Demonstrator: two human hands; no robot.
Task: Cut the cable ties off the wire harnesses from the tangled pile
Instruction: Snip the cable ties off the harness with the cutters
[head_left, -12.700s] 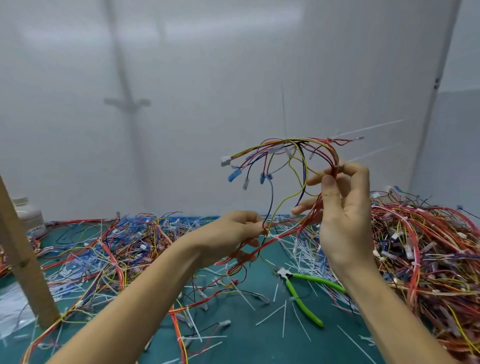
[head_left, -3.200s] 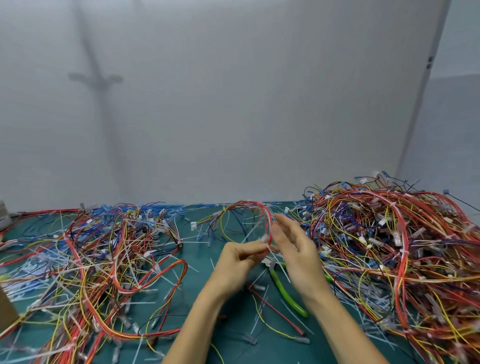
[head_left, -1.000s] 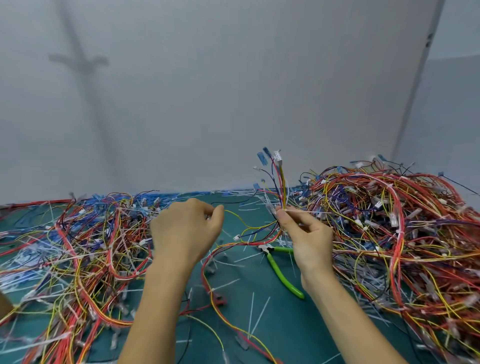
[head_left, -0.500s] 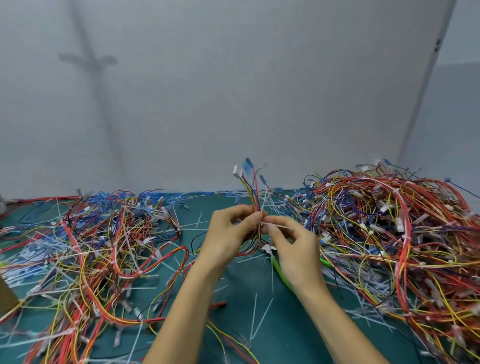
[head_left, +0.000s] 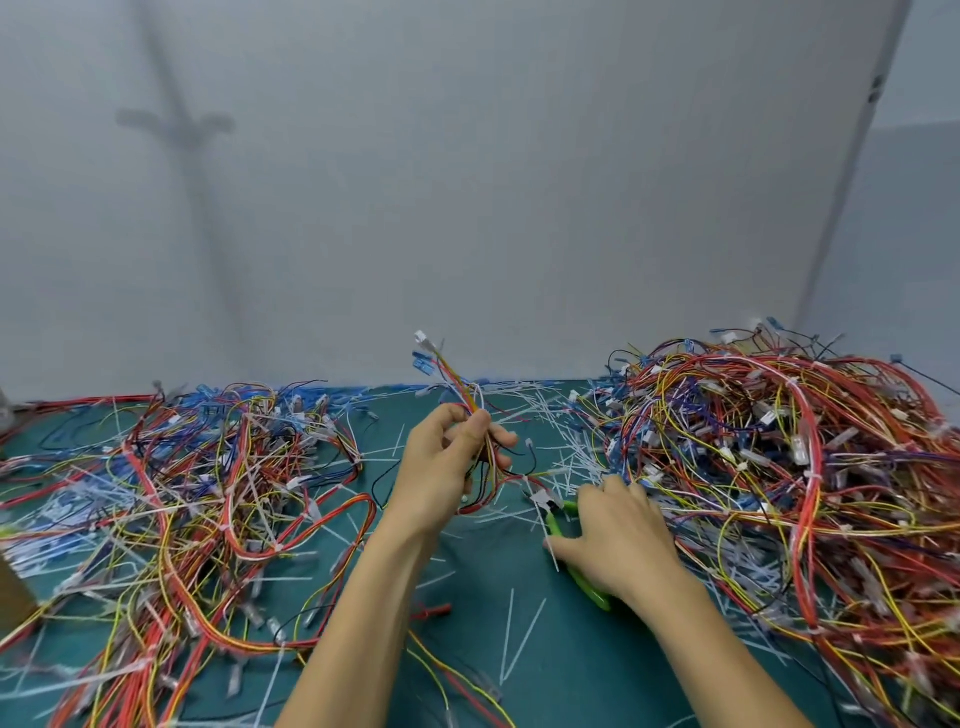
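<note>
Head view: left hand (head_left: 441, 473) is raised above the tabletop (head_left: 571, 675), grip clamped on a wire harness (head_left: 457, 387), wires pinched between thumb and fingertips. Harness ends stick up past the fingers, with white and blue connectors (head_left: 423, 353) at the tips. The rest is looped down behind the palm, and how far it runs is hidden.

Right hand (head_left: 621, 535) is laid palm down over the green-handled cutters (head_left: 555, 522) on the tabletop, just right of centre. Only the cutter head and bits of green handle are seen either side of the hand. Whether the grip is closed on the handles cannot be told: they are covered by the palm.

The tangled pile (head_left: 779, 467) is heaped at right, cut off by the right and near frame edges. Individual ties in it are too small to make out. A second, flatter spread of harnesses (head_left: 208, 493) is seen at left, also cropped. Loose cable ties (head_left: 524, 629) are scattered between the two piles and at the far edge. A wooden piece (head_left: 10, 587) is cut off at the left edge, so its identity is unclear.
</note>
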